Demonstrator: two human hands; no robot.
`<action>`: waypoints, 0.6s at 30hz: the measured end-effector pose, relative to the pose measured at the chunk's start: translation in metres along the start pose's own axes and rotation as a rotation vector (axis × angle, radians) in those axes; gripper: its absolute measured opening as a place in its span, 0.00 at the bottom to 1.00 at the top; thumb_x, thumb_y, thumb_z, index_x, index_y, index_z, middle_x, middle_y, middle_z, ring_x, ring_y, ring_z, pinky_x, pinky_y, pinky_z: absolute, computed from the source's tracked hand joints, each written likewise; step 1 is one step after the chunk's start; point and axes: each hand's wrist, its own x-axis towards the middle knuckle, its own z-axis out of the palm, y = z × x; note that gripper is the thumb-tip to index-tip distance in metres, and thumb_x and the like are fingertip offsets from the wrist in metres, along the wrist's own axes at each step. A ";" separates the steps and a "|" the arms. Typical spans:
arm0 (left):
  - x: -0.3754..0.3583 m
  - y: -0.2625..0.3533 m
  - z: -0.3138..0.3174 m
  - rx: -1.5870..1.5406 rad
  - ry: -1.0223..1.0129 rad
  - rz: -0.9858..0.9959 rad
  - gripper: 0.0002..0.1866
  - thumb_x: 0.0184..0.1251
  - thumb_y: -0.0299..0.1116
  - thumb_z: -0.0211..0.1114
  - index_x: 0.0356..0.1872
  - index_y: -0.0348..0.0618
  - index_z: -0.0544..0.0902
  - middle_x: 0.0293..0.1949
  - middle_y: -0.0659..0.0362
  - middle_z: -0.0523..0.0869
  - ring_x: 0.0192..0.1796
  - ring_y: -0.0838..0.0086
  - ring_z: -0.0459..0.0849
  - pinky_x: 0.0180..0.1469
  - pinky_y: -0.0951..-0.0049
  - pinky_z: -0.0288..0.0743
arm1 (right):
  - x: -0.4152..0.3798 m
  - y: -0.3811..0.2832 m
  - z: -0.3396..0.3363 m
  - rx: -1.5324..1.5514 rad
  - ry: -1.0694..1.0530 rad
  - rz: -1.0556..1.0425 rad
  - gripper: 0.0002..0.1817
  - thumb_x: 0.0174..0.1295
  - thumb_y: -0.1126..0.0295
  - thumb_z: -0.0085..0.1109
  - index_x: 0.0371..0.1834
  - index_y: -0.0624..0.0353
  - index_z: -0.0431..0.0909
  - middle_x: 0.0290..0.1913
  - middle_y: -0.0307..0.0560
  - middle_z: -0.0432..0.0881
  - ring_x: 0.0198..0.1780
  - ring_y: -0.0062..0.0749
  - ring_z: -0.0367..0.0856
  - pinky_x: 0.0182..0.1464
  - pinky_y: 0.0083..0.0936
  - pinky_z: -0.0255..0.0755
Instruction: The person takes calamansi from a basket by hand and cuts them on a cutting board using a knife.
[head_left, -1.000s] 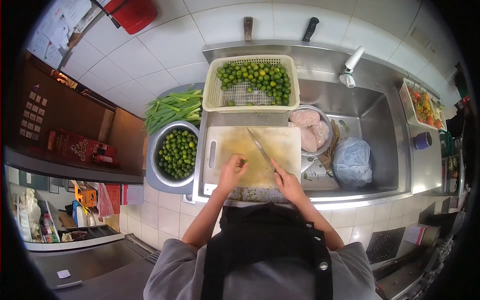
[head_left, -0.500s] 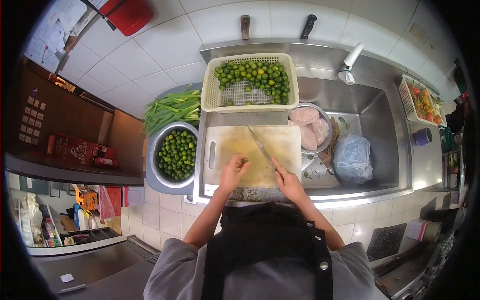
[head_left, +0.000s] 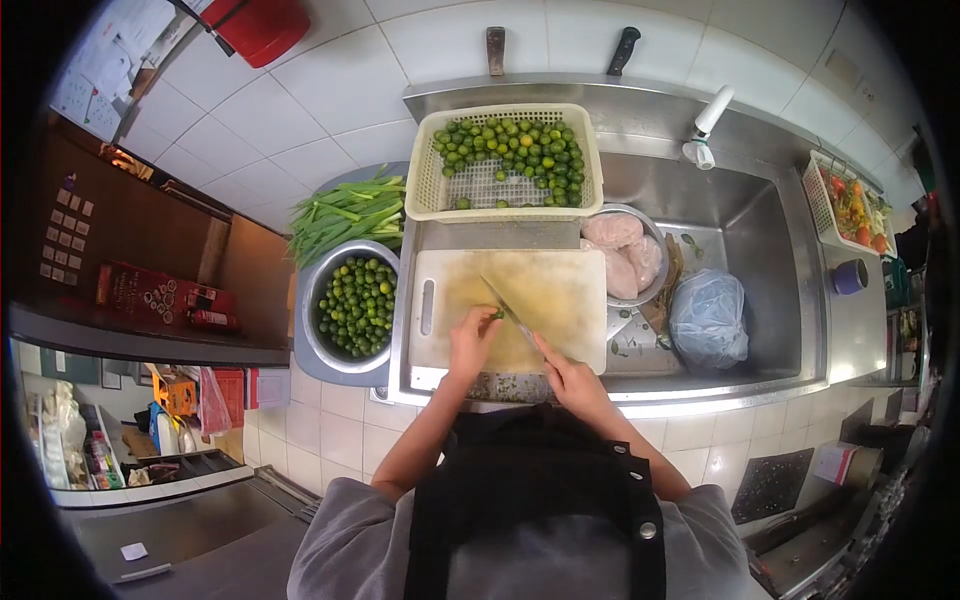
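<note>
My left hand (head_left: 471, 343) is over the left part of the white cutting board (head_left: 580, 275), its fingertips closed on a small green citrus fruit (head_left: 497, 313). My right hand (head_left: 570, 380) grips the handle of a knife (head_left: 508, 309) at the board's lower right. The blade points up and left and lies close beside the fruit. Behind the board stands a cream basket (head_left: 424, 190) of green citrus fruits. To the left, a metal bowl (head_left: 312, 340) holds many more of them.
Green onions (head_left: 345, 212) lie behind the bowl. Right of the board, a metal bowl (head_left: 661, 285) of raw meat and a tied plastic bag (head_left: 708, 320) sit in the sink (head_left: 780, 260) under a white faucet (head_left: 708, 127). A basket of vegetables (head_left: 822, 205) and a purple cup (head_left: 849, 276) stand at the far right.
The knife and my right hand have moved left and slightly down, bringing the blade close to the fruit. My left hand has shifted slightly right. The whole view has shifted a little.
</note>
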 end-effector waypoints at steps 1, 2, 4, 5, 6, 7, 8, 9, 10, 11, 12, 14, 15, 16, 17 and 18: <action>0.001 0.002 0.000 0.024 -0.012 0.014 0.13 0.67 0.23 0.73 0.51 0.37 0.87 0.49 0.54 0.87 0.45 0.66 0.90 0.47 0.69 0.85 | -0.001 -0.003 -0.002 -0.007 -0.005 0.003 0.33 0.74 0.71 0.53 0.82 0.42 0.60 0.34 0.69 0.84 0.36 0.65 0.85 0.42 0.53 0.76; 0.001 0.005 0.000 0.024 -0.014 0.014 0.13 0.67 0.23 0.73 0.51 0.37 0.87 0.49 0.54 0.87 0.45 0.66 0.90 0.47 0.69 0.85 | -0.002 -0.005 -0.003 -0.007 -0.003 0.004 0.33 0.74 0.71 0.53 0.82 0.42 0.60 0.34 0.69 0.84 0.36 0.65 0.85 0.42 0.53 0.76; 0.002 0.013 0.000 0.089 0.004 0.078 0.12 0.66 0.23 0.73 0.50 0.36 0.88 0.48 0.53 0.87 0.46 0.66 0.91 0.46 0.70 0.86 | -0.005 -0.006 -0.004 -0.089 -0.021 0.008 0.34 0.74 0.70 0.54 0.83 0.42 0.59 0.32 0.67 0.84 0.34 0.64 0.84 0.41 0.54 0.75; 0.003 0.013 0.001 0.088 0.003 0.078 0.12 0.66 0.23 0.73 0.50 0.36 0.88 0.48 0.53 0.87 0.46 0.66 0.91 0.46 0.70 0.86 | -0.006 -0.005 -0.004 -0.089 -0.020 0.010 0.34 0.74 0.70 0.54 0.83 0.42 0.59 0.32 0.67 0.84 0.34 0.64 0.84 0.41 0.54 0.75; 0.003 0.011 0.003 0.077 0.024 0.096 0.12 0.66 0.22 0.73 0.50 0.36 0.88 0.48 0.53 0.87 0.46 0.66 0.91 0.46 0.71 0.87 | -0.007 -0.004 -0.004 -0.110 -0.013 0.003 0.34 0.74 0.70 0.54 0.83 0.41 0.59 0.31 0.66 0.83 0.34 0.63 0.84 0.41 0.54 0.76; 0.003 0.009 0.005 0.067 0.045 0.114 0.12 0.65 0.22 0.73 0.49 0.36 0.88 0.48 0.52 0.87 0.46 0.66 0.92 0.47 0.72 0.87 | -0.008 -0.003 -0.003 -0.131 -0.007 -0.004 0.35 0.74 0.70 0.54 0.83 0.41 0.58 0.30 0.65 0.83 0.33 0.63 0.84 0.40 0.54 0.76; 0.004 0.007 0.006 0.066 0.043 0.114 0.12 0.65 0.22 0.73 0.49 0.36 0.88 0.48 0.52 0.87 0.46 0.66 0.92 0.47 0.72 0.87 | -0.009 -0.003 -0.003 -0.131 -0.007 -0.002 0.35 0.74 0.70 0.54 0.83 0.41 0.58 0.30 0.65 0.83 0.33 0.63 0.84 0.40 0.54 0.76; 0.005 0.006 0.007 0.068 0.052 0.143 0.12 0.65 0.21 0.73 0.49 0.35 0.88 0.48 0.52 0.87 0.46 0.65 0.92 0.48 0.72 0.88 | -0.009 -0.003 -0.003 -0.132 -0.009 0.007 0.35 0.73 0.71 0.54 0.83 0.42 0.58 0.30 0.65 0.83 0.33 0.63 0.84 0.40 0.54 0.76; 0.005 0.004 0.008 0.070 0.061 0.172 0.12 0.64 0.20 0.73 0.48 0.35 0.88 0.48 0.52 0.86 0.47 0.65 0.92 0.49 0.72 0.88 | -0.010 -0.002 -0.003 -0.133 -0.012 0.016 0.35 0.73 0.71 0.54 0.83 0.42 0.58 0.30 0.65 0.83 0.34 0.63 0.84 0.40 0.54 0.76; 0.006 0.002 0.009 0.069 0.059 0.170 0.12 0.64 0.20 0.73 0.48 0.35 0.88 0.48 0.52 0.86 0.47 0.65 0.92 0.49 0.72 0.88 | -0.010 -0.003 -0.003 -0.133 -0.014 0.018 0.35 0.73 0.71 0.54 0.83 0.42 0.58 0.30 0.65 0.83 0.34 0.63 0.84 0.40 0.54 0.76; 0.006 0.002 0.009 0.066 0.063 0.171 0.12 0.64 0.20 0.73 0.48 0.35 0.88 0.48 0.52 0.86 0.46 0.65 0.92 0.49 0.72 0.88 | -0.008 -0.003 -0.003 -0.145 -0.014 0.018 0.35 0.73 0.71 0.54 0.83 0.43 0.59 0.30 0.65 0.83 0.34 0.63 0.84 0.40 0.54 0.76; 0.006 0.002 0.009 0.063 0.068 0.171 0.11 0.64 0.19 0.73 0.48 0.35 0.88 0.48 0.52 0.86 0.46 0.65 0.92 0.50 0.71 0.89 | -0.004 -0.004 -0.004 -0.158 -0.014 0.018 0.35 0.73 0.71 0.54 0.83 0.43 0.59 0.30 0.66 0.84 0.34 0.63 0.84 0.40 0.54 0.77; 0.007 0.003 0.008 0.043 0.049 0.160 0.11 0.64 0.19 0.72 0.48 0.34 0.88 0.48 0.52 0.86 0.47 0.65 0.91 0.50 0.71 0.89 | 0.000 -0.006 -0.006 -0.136 -0.025 0.022 0.34 0.73 0.71 0.54 0.83 0.45 0.60 0.31 0.66 0.84 0.34 0.63 0.84 0.40 0.54 0.77; 0.007 0.004 0.007 0.022 0.030 0.149 0.11 0.64 0.19 0.72 0.48 0.34 0.88 0.48 0.52 0.86 0.47 0.65 0.91 0.50 0.71 0.89 | 0.004 -0.008 -0.006 -0.115 -0.037 0.025 0.34 0.73 0.71 0.54 0.82 0.46 0.60 0.31 0.67 0.84 0.34 0.63 0.84 0.40 0.55 0.77; 0.007 0.004 0.007 0.022 0.029 0.149 0.11 0.64 0.19 0.72 0.48 0.34 0.88 0.48 0.52 0.86 0.47 0.65 0.91 0.50 0.71 0.89 | 0.009 -0.006 -0.004 -0.115 -0.036 0.025 0.34 0.73 0.71 0.54 0.82 0.46 0.60 0.31 0.67 0.84 0.34 0.63 0.84 0.40 0.55 0.77; 0.007 0.003 0.006 0.023 0.032 0.187 0.11 0.64 0.19 0.72 0.47 0.34 0.88 0.48 0.52 0.86 0.48 0.65 0.91 0.51 0.71 0.89 | 0.015 -0.001 0.000 -0.106 -0.015 -0.014 0.33 0.73 0.71 0.54 0.82 0.47 0.61 0.31 0.68 0.83 0.34 0.64 0.84 0.40 0.55 0.76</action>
